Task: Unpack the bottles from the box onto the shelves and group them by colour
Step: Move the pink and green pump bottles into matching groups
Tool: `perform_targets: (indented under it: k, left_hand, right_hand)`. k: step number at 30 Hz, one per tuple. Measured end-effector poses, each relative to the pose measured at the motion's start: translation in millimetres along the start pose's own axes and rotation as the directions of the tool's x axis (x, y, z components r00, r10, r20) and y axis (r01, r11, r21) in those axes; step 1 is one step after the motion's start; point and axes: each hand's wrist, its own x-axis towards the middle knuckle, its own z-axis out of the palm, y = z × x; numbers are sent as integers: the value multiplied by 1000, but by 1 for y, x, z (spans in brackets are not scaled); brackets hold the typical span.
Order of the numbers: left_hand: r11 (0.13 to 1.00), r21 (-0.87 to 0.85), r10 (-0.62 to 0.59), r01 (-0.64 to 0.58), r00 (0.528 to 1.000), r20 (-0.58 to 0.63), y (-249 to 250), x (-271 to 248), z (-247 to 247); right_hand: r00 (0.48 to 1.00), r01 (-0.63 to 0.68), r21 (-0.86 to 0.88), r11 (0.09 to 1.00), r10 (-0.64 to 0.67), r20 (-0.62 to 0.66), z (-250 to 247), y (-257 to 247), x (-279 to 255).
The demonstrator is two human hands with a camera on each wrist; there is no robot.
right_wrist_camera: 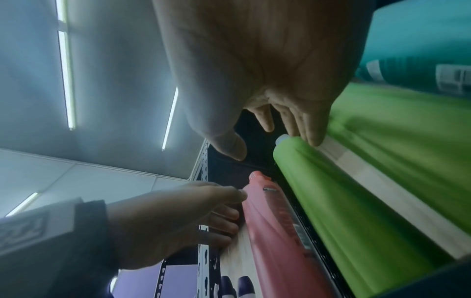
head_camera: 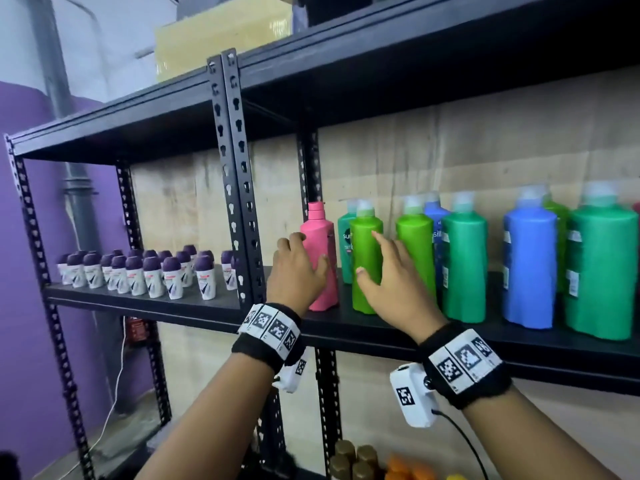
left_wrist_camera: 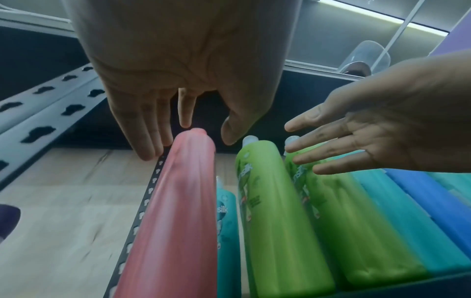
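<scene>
A pink bottle [head_camera: 316, 225] stands upright at the left end of the black shelf [head_camera: 381, 329]. My left hand [head_camera: 308, 252] straddles it, thumb on its front and straight fingers along its left side, without curling round it. In the left wrist view the pink bottle [left_wrist_camera: 178, 201] sits between those fingers and the thumb. To its right stands a light green bottle [head_camera: 363, 292]. My right hand [head_camera: 372, 254] is spread open against it, fingertips touching near its shoulder [right_wrist_camera: 331, 191]. Further right stand another light green bottle [head_camera: 414, 237], green bottles [head_camera: 464, 265] and blue ones [head_camera: 530, 265].
A teal bottle [head_camera: 344, 244] stands behind the light green one. Black slotted uprights [head_camera: 239, 168] rise just left of the pink bottle. Left of them, several purple-capped roll-ons [head_camera: 138, 271] fill the neighbouring shelf. Gold and orange caps [head_camera: 353, 459] show on the shelf below.
</scene>
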Motion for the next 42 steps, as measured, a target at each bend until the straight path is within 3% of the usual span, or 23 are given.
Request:
perform_targets:
  k: [6,18,27,33,37,42]
  left_hand:
    - [982,-171,-62,75,995,79,-10,19,25]
    - [915,-388,-72,115,990,124,-35,33,55]
    - [774,-628,-87,78,996,16,-39,18,58]
    - [729,-680,-205,69,971,-121,-29,-1,52]
    - [633,-768,-220,93,973,-63,-14,-11,55]
    - [519,-852,-138,76,990,4,18,-23,68]
  right_hand:
    - [987,-151,71,986,146,68,31,3,24]
    - [916,-392,182,902,401,-18,65,27,47]
    - [952,-268,245,932,295,-78,64,24,33]
    - [962,-126,388,913,207,-176,52,17,-3]
    - [944,-35,438,898,174,-282,36,16,-25]
    - [881,22,409,912,175,-439,1,24,-38]
